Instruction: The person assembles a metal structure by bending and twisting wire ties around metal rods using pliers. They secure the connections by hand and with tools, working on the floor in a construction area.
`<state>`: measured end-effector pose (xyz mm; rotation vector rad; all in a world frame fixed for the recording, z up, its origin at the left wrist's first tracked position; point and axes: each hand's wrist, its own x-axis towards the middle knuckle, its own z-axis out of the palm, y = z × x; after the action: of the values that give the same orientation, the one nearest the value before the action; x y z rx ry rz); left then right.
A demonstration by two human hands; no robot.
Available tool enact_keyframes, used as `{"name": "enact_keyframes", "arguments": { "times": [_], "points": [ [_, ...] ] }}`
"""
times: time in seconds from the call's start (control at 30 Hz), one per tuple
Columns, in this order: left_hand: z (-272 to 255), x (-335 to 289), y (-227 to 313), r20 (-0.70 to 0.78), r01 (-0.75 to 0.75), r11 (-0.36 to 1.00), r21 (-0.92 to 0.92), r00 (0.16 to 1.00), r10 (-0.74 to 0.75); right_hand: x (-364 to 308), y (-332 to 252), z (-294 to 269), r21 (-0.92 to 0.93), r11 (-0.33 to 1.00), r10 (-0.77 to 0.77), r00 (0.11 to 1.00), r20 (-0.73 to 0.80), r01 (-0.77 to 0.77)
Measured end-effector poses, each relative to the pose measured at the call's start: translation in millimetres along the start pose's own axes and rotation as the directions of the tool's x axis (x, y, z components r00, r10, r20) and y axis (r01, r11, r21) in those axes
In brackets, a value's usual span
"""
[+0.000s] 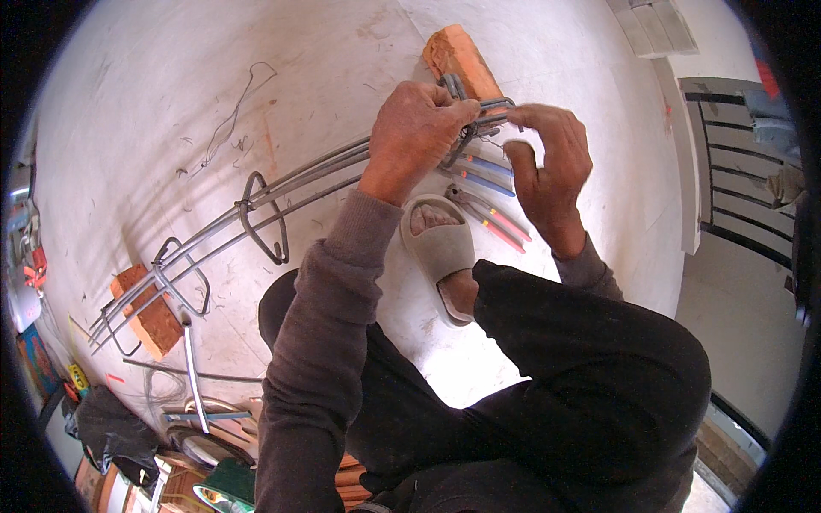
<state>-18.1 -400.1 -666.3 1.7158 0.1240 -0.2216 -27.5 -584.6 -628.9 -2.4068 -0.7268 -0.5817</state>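
A long rebar cage [318, 168] of thin grey steel rods with bent stirrups [282, 250] slants from lower left to upper middle. Two orange bricks, one at the far end [462, 56] and one at the left end [156, 329], lie under it. My left hand [419, 132] is closed at the cage's far end, thumb and forefinger pressed together by a stirrup. To its right, my right hand [552, 167] has its thumb and bent forefinger apart, the forefinger by the rod ends. Thin tie wire shows near its thumb. Beneath lie red-handled pincers [496, 222] and a blue-handled tool [487, 175].
My slippered foot [440, 244] rests beside the pincers. A loop of loose wire [229, 128] and wire scraps lie on the pale floor. A metal tube [195, 376], a black bag [115, 432] and a green container [229, 486] are lower left. A black railing [744, 167] stands at right.
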Motion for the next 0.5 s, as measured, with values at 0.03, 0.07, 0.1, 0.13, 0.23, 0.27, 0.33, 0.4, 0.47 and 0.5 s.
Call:
{"name": "enact_keyframes", "arguments": {
  "times": [0.03, 0.07, 0.1, 0.13, 0.23, 0.27, 0.33, 0.4, 0.47, 0.5],
  "points": [
    [-1, 0, 3, 0.003, -0.028, 0.999, 0.034, 1.0, 0.028, -3, -3, -6, -0.024, 0.998, -0.06, 0.998, -0.013, 0.06],
    [-2, -1, 4, 0.007, -0.055, 0.996, 0.068, 0.998, 0.055, -13, 0, -8, 0.0, 1.0, -0.012, 0.997, 0.077, 0.012],
    [-2, -1, 4, -0.001, -0.037, 0.997, 0.064, 0.999, 0.037, -22, 0, -6, 0.015, 0.996, 0.088, 0.984, 0.155, -0.091],
    [-1, -1, 4, -0.009, -0.019, 0.998, 0.061, 1.0, 0.019, -28, 1, -1, 0.12, 0.979, 0.147, 0.978, 0.147, -0.165],
    [-1, 1, 1, -0.003, 0.024, 0.999, 0.045, 1.0, -0.024, -29, -9, 3, 0.347, 0.8, 0.415, 0.869, 0.269, -0.489],
    [-1, 1, 0, 0.004, 0.036, 0.999, 0.039, 0.999, -0.037, -28, -13, 2, 0.392, 0.696, 0.499, 0.797, 0.34, -0.602],
    [0, 0, 2, -0.018, 0.005, 0.999, 0.036, 1.0, -0.005, -34, -12, 6, 0.398, 0.696, 0.476, 0.798, 0.369, -0.598],
    [1, 0, 3, -0.032, -0.011, 0.999, 0.044, 0.999, 0.012, -42, -9, 11, 0.412, 0.677, 0.463, 0.788, 0.406, -0.61],
    [2, 1, 1, -0.037, -0.012, 0.998, 0.063, 0.999, 0.015, -42, -6, 13, 0.383, 0.732, 0.426, 0.818, 0.388, -0.563],
    [2, 1, 2, -0.023, -0.012, 0.997, 0.081, 1.0, 0.013, -43, -3, 15, 0.368, 0.757, 0.408, 0.831, 0.378, -0.54]
  ]
}}
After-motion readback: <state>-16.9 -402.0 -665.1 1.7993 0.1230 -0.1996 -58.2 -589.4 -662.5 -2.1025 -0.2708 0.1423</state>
